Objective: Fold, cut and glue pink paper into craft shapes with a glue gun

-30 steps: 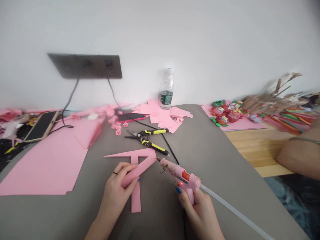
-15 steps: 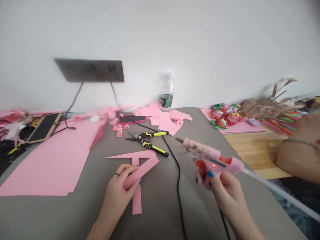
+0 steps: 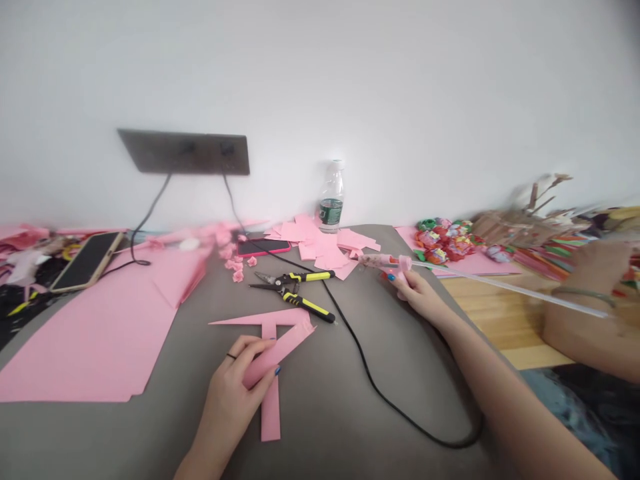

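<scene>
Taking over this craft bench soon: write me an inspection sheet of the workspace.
surface: grey mat on a wooden table, pink paper sheet at left
job's things: T-shaped pink paper strips; pink hot glue gun with long glue stick
clutter: pink paper offcuts, yellow-handled snips, smartphone, red-cased smartphone, water bottle, paper flowers
hands: left hand on the strips; right hand gripping the gun
cables: black power cord looping across the mat from the wall socket panel
surroundings: another person's arm at right, wearing a bangle
</scene>
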### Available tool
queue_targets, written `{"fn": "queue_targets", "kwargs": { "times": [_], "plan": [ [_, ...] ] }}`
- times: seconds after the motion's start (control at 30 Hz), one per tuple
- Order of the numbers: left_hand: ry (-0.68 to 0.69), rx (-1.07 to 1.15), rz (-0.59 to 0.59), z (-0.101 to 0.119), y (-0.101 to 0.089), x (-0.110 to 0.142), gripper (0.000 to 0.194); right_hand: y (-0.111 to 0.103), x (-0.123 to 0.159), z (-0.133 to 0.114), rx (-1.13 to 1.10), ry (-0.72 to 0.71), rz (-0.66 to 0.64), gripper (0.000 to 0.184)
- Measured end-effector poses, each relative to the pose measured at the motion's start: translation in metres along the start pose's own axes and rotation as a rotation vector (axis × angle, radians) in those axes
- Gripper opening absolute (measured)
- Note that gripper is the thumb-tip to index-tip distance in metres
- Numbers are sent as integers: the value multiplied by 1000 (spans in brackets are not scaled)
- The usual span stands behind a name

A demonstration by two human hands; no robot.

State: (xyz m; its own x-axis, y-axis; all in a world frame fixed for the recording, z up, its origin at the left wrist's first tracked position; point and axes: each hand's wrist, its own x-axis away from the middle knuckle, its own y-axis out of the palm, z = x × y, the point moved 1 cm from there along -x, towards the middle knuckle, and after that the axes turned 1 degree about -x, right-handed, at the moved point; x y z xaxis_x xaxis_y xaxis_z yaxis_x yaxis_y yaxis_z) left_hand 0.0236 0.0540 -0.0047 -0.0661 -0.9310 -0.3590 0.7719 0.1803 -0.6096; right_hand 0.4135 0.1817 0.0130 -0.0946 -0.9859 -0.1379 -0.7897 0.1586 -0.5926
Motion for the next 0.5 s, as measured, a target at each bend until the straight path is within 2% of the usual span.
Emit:
{"fn": "queue_targets", "kwargs": {
  "times": [0.2, 0.5],
  "plan": [
    [23, -11, 9, -1, 0, 0, 22, 0, -1, 12, 74, -28, 10, 64],
    [-13, -2, -12, -2, 1, 1, 22, 0, 1, 13, 146, -74, 72, 56]
  ]
}}
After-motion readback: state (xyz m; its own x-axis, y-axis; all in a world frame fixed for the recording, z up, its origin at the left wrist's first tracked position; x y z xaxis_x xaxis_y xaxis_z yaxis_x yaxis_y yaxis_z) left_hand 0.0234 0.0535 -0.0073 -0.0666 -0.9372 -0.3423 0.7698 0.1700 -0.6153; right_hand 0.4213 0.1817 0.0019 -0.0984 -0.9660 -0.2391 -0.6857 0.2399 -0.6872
